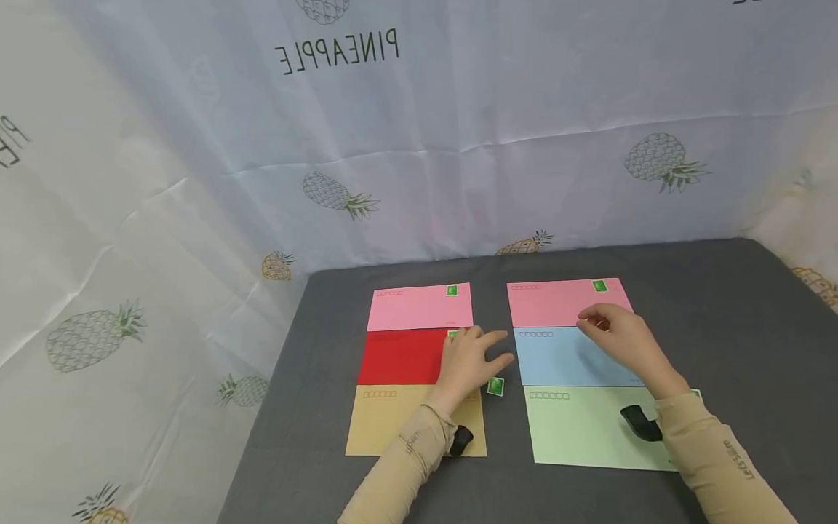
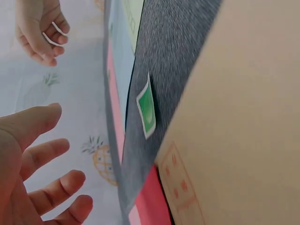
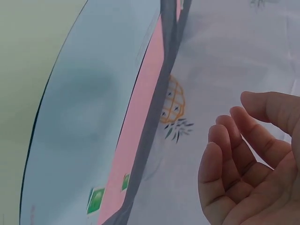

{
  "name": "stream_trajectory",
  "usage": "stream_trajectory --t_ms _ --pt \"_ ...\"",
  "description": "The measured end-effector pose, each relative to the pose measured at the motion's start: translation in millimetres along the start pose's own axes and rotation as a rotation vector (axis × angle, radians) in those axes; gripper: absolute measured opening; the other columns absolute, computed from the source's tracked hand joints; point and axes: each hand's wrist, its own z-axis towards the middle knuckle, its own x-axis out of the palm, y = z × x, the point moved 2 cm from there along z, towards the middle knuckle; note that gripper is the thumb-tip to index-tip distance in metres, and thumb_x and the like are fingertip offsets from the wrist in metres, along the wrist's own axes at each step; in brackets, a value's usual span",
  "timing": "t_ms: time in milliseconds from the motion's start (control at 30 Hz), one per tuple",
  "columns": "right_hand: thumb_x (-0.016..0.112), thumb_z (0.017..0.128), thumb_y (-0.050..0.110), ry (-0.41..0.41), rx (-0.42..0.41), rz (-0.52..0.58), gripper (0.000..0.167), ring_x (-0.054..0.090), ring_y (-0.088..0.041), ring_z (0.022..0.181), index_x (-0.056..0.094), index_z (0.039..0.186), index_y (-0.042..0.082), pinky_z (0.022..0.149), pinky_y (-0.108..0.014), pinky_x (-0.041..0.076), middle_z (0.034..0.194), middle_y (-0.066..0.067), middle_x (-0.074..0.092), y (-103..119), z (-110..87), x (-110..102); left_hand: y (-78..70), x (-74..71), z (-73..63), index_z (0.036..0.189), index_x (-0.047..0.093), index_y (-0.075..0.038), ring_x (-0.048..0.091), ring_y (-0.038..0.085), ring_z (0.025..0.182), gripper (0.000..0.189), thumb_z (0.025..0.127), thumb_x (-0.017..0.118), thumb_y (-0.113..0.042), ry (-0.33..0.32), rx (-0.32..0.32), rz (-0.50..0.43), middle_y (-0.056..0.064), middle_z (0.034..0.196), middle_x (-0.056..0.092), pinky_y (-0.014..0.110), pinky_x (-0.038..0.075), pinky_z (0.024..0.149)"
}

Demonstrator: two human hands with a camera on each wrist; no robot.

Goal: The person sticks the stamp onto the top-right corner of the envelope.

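Note:
My left hand point(image 1: 468, 364) hovers over the right end of the red envelope point(image 1: 399, 358), its fingers spread and holding nothing. A loose green stamp point(image 1: 495, 386) lies on the dark cloth just to its right; one edge curls up in the left wrist view. Above the blue envelope point(image 1: 550, 356), my right hand point(image 1: 618, 336) is raised with loosely bent fingers. A gap shows between its thumb and fingertips in the right wrist view, with nothing held. That view also shows a stamp point(image 3: 96, 200) at the blue envelope's corner, which the hand hides from the head view.
Two columns of envelopes lie on the grey tabletop point(image 1: 288, 407). The left includes pink point(image 1: 412, 309) and tan point(image 1: 380, 422) ones; the right includes pink point(image 1: 550, 306) and light green point(image 1: 576, 429) ones. Both pink envelopes bear stamps. A pineapple-print curtain point(image 1: 419, 204) hangs behind.

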Motion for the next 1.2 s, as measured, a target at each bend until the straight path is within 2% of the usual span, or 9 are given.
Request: stream_trajectory --t_ms 233,400,633,867,1033,1200 --pt "0.063 0.088 0.016 -0.056 -0.072 0.029 0.018 0.058 -0.021 0.08 0.066 0.1 0.003 0.066 -0.027 0.047 0.092 -0.011 0.065 21 -0.9 17 13.5 -9.4 -8.9 0.12 0.063 -0.031 0.044 0.007 0.073 0.04 0.084 0.062 -0.047 -0.072 0.026 -0.054 -0.004 0.084 0.056 0.021 0.029 0.066" --pt "0.064 0.086 0.014 -0.04 -0.086 0.055 0.017 0.058 -0.018 0.081 0.066 0.1 0.005 0.067 -0.026 0.048 0.094 -0.008 0.065 34 -5.1 29 20.9 -15.8 -17.9 0.12 0.063 -0.03 0.039 0.007 0.069 0.041 0.083 0.064 -0.048 -0.089 0.034 -0.05 0.0 0.08 0.054 0.022 0.027 0.066" --pt "0.066 0.085 0.013 -0.019 -0.112 0.084 0.015 0.058 -0.014 0.081 0.066 0.099 0.008 0.07 -0.026 0.049 0.096 -0.004 0.064 52 -12.4 38 33.2 -22.2 -35.2 0.116 0.066 -0.028 0.04 0.006 0.07 0.039 0.08 0.068 -0.044 -0.133 0.031 -0.051 -0.005 0.081 0.054 0.022 0.03 0.069" --pt "0.068 0.082 0.01 -0.004 -0.18 0.072 0.01 0.057 -0.01 0.077 0.064 0.092 0.01 0.07 -0.027 0.05 0.089 0.001 0.062 68 -17.6 56 48.5 -25.1 -55.5 0.116 0.065 -0.029 0.043 0.004 0.071 0.041 0.078 0.07 -0.042 -0.127 -0.01 -0.082 -0.003 0.084 0.058 0.024 0.033 0.07" --pt "0.069 0.081 0.012 0.059 -0.167 0.054 0.01 0.057 -0.008 0.077 0.062 0.087 0.015 0.068 -0.025 0.048 0.086 0.004 0.059 76 -21.6 72 61.9 -29.6 -69.3 0.114 0.067 -0.026 0.046 0.007 0.07 0.042 0.075 0.074 -0.04 -0.135 -0.04 -0.11 -0.001 0.082 0.059 0.026 0.033 0.07" --pt "0.07 0.08 0.011 0.107 -0.148 0.037 0.012 0.057 -0.011 0.078 0.062 0.089 0.012 0.065 -0.025 0.047 0.087 0.003 0.059 79 -23.4 86 78.1 -33.8 -83.4 0.112 0.068 -0.025 0.048 0.008 0.07 0.042 0.073 0.076 -0.036 -0.148 -0.078 -0.119 -0.002 0.079 0.059 0.027 0.03 0.067"
